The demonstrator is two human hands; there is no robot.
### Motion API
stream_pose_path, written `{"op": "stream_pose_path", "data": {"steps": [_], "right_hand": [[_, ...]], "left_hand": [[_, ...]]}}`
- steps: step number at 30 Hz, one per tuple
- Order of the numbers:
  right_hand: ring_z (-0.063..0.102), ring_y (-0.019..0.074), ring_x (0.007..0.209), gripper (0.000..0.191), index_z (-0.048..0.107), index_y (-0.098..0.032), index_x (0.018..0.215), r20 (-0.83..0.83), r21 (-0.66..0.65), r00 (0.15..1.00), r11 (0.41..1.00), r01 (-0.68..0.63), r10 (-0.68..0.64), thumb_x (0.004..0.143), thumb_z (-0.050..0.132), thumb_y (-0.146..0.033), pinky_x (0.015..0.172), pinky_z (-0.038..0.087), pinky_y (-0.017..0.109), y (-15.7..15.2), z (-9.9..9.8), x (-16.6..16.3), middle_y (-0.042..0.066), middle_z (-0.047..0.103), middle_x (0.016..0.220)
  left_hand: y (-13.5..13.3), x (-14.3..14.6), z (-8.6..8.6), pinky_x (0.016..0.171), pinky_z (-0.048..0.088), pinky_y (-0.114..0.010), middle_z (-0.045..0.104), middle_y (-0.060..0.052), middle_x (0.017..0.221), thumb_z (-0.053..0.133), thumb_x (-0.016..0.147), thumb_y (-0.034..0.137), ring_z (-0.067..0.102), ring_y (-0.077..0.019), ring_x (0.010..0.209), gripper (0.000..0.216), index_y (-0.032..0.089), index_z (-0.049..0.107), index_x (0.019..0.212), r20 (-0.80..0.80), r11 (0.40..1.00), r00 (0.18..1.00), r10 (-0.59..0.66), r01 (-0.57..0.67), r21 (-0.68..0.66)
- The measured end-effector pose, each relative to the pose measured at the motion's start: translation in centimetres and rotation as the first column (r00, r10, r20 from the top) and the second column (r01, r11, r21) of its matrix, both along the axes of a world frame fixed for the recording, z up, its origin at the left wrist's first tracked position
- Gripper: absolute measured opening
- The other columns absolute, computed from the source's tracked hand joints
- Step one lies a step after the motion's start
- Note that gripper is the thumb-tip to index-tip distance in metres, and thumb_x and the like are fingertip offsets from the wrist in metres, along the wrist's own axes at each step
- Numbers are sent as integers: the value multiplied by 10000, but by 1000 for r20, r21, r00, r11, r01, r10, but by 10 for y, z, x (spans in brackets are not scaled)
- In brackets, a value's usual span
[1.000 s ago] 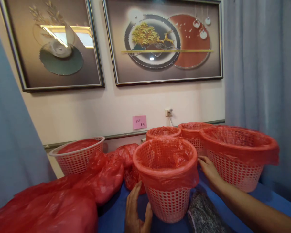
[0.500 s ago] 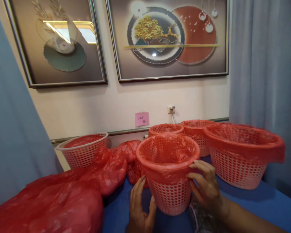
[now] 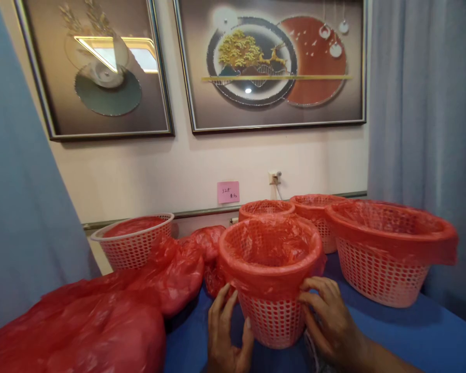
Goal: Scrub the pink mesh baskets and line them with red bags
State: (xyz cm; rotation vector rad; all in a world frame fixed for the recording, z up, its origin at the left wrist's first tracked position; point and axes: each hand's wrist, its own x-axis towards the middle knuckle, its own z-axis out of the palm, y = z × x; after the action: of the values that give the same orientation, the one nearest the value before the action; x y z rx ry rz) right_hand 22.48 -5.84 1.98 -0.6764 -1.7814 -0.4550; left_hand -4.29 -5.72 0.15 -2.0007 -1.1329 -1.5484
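Observation:
In front of me a white perforated plastic basket point(image 3: 274, 318) stands upright. A red plastic bag point(image 3: 270, 277) lines it, folded outward over the rim and partway down the outside. My left hand point(image 3: 227, 336) is at the basket's left side, fingers apart, the fingertips by the bag's lower edge. On the other side, my right hand point(image 3: 328, 321) has its thumb and fingers closed on the folded-down edge of the bag. Beneath the right hand lies something greyish and crumpled, mostly hidden.
To the right is a large lined basket point(image 3: 384, 274), with smaller lined baskets point(image 3: 266, 208) behind mine. A pile of red plastic bags point(image 3: 97, 326) spreads over the left of the blue table point(image 3: 380, 324). A white-rimmed basket point(image 3: 134, 246) stands at the back left by the wall.
My right hand has moved down from near the rim to the lower edge of the folded bag. The left hand stays beside the basket.

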Motion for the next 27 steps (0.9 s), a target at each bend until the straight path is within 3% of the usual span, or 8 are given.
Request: {"op": "stream_pose_path", "data": {"steps": [3, 7, 10, 12, 14, 16, 22, 27], "right_hand": [[583, 239, 1143, 368, 624, -189, 1212, -40, 48, 996, 996, -74, 76, 896, 519, -32, 940, 501, 392, -7, 25, 8, 109, 581, 1224], [539, 281, 1310, 344, 612, -240, 1315, -33, -8, 998, 998, -56, 55, 1006, 471, -187, 1090, 410, 506, 24, 93, 25, 103, 591, 1388], [546, 308, 1345, 386, 666, -258, 1293, 162, -219, 979, 972, -85, 122, 1063, 404, -424, 1143, 364, 581, 70, 138, 38, 90, 666, 1367], [658, 308, 1195, 496, 752, -249, 1139, 300, -451, 928, 890, -64, 219, 1054, 374, -560, 1089, 438, 556, 95, 151, 44, 95, 758, 1191], [744, 270, 897, 626, 789, -232, 993, 332, -658, 890, 753, -18, 312, 1049, 313, -635, 926, 549, 471, 110, 150, 48, 85, 792, 880], [733, 244, 729, 689, 787, -231, 920, 270, -729, 910, 684, -21, 316, 1055, 256, -649, 807, 576, 412, 114, 141, 51, 59, 742, 689], [685, 284, 1148, 471, 695, -238, 1164, -156, -347, 986, 931, -114, 63, 1074, 330, -521, 989, 532, 456, 89, 98, 51, 97, 747, 1190], [546, 311, 1355, 389, 583, -283, 1369, -36, -230, 999, 973, -8, 0, 1063, 391, -426, 1132, 404, 565, 58, 54, 47, 98, 617, 1423]], "left_hand": [[-1, 2, 1, 1105, 528, -536, 511, -152, 1525, 608, 934, 137, 527, -329, 1403, 632, 258, 442, 1532, -16, 999, 1000, 10, -10, 33], [-1, 4, -2, 1091, 543, -525, 533, -163, 1504, 610, 928, 143, 550, -327, 1383, 641, 236, 431, 1536, -42, 1000, 999, 5, -4, 22], [1, 2, -1, 1079, 553, -517, 547, -169, 1496, 605, 928, 143, 562, -325, 1372, 627, 219, 438, 1528, -71, 1000, 997, 10, -9, 18], [2, -1, 0, 1077, 556, -509, 564, -167, 1483, 604, 926, 140, 569, -322, 1367, 631, 217, 437, 1530, -72, 999, 997, 20, -17, 35], [3, -3, 1, 1074, 558, -505, 574, -162, 1477, 605, 925, 142, 575, -321, 1363, 638, 222, 434, 1535, -58, 999, 998, 29, -26, 44], [3, -4, 1, 1074, 557, -508, 571, -161, 1482, 604, 926, 146, 576, -322, 1363, 638, 226, 435, 1536, -47, 999, 998, 32, -30, 40], [0, 1, 2, 1092, 544, -517, 545, -177, 1500, 606, 918, 131, 547, -323, 1389, 654, 205, 422, 1541, -56, 999, 998, 8, -6, 38], [5, -2, -6, 1065, 569, -508, 638, -164, 1424, 600, 924, 150, 614, -315, 1330, 597, 201, 463, 1503, -101, 1000, 995, -20, 21, 6]]}}
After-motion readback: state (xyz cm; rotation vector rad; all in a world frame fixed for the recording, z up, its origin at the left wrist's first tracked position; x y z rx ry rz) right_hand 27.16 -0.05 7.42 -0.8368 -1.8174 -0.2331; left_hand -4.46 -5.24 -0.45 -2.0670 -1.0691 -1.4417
